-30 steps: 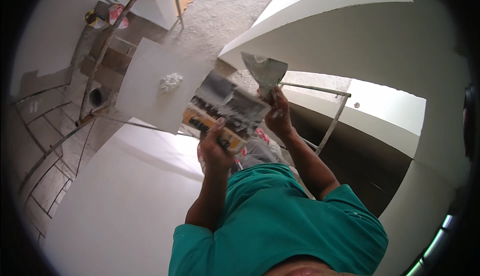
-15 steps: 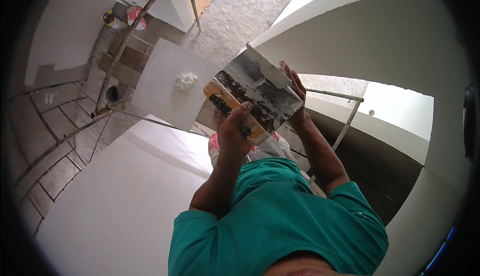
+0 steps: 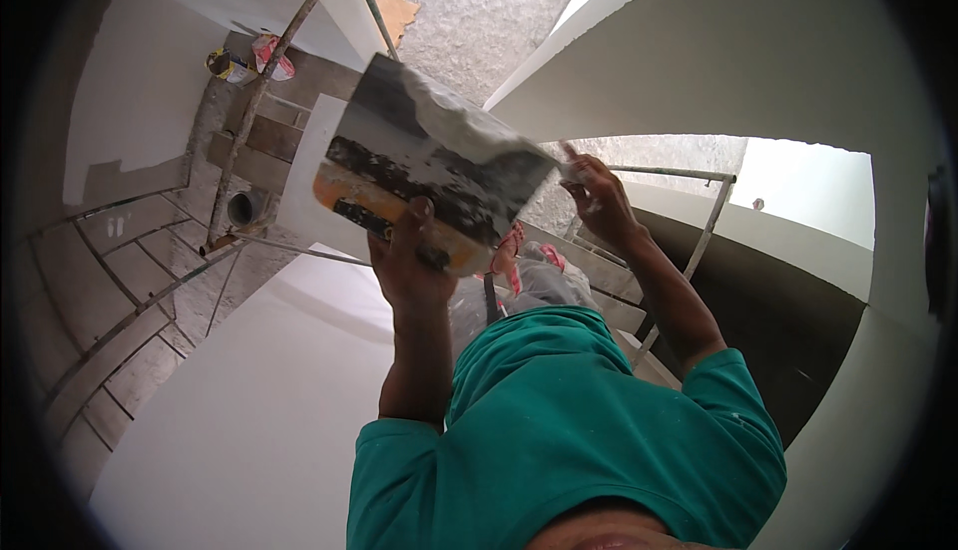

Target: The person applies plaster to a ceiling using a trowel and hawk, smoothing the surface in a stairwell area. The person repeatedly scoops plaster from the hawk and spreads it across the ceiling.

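The worker's left hand (image 3: pixel 409 261) is clenched round the orange handle (image 3: pixel 329 183) of a wide blade (image 3: pixel 419 171), thumb on top. The blade is held up ahead of the green shirt (image 3: pixel 569 420), slanting down to the right, with thick white plaster (image 3: pixel 454 116) along its far edge. The right hand (image 3: pixel 602 201) is raised by the blade's right end, fingers bent; blur there means I can't tell what it grasps. Behind the blade, partly hidden, is a white board (image 3: pixel 304 186), and a rusty pole (image 3: pixel 239 136) stands beyond.
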Demonstrator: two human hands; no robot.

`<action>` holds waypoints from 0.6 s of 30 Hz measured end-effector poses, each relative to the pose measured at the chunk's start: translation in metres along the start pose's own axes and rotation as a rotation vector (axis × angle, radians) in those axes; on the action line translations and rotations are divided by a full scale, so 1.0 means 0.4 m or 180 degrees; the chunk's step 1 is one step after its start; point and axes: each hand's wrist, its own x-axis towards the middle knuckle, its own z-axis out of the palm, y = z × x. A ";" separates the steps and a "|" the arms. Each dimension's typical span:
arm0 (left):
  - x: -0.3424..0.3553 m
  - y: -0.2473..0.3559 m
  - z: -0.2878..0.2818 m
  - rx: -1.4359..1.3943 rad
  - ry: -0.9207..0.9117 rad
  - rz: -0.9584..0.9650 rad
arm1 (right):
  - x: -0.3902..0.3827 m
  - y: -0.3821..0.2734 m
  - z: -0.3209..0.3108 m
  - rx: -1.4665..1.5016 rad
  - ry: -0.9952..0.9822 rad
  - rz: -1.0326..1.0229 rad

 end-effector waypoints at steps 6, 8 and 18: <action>0.073 -0.074 -0.104 0.0666 -0.0292 0.0098 | 0.012 -0.069 -0.137 0.0182 -0.0228 0.0878; 0.072 -0.103 -0.103 0.0767 -0.0391 0.0082 | 0.024 -0.092 -0.149 0.0018 -0.0408 0.1132; 0.102 -0.118 -0.064 0.3659 -0.2980 0.2349 | 0.056 -0.090 -0.163 0.0009 -0.0618 0.1055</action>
